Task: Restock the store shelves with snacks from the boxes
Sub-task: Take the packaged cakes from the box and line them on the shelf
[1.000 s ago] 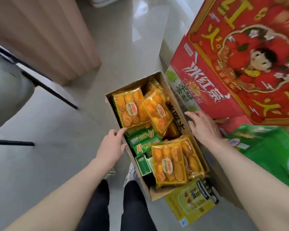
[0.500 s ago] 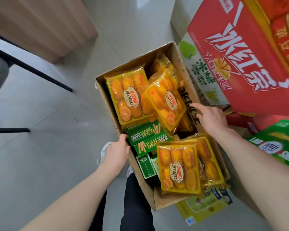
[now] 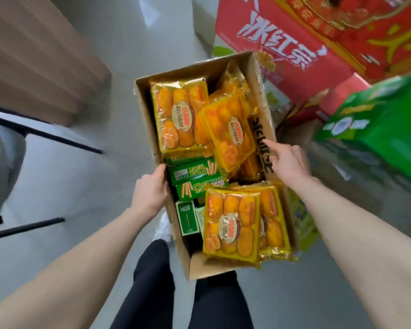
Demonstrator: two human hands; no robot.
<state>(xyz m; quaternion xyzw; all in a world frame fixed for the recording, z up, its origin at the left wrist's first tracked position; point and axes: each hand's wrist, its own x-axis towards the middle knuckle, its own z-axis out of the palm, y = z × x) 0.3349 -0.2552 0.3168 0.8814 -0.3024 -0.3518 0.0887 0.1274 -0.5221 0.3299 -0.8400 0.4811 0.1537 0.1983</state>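
Note:
An open cardboard box fills the middle of the view, in front of my legs. Yellow packs of orange cakes lie in it: one at the far left, one tilted beside it, one at the near end on top of another. Green snack cartons lie between them along the left side. My left hand grips the box's left wall, thumb at the rim. My right hand presses on the right wall with the index finger stretched out over the printed flap.
Big red cartons are stacked at the far right, with a green carton nearer on the right. A grey chair with black legs stands at the left, and a wooden panel behind it. Grey tiled floor lies underneath.
The box has come closer to the camera and now looms larger, with both hands staying on its two side walls. The red cartons have slid toward the upper right.

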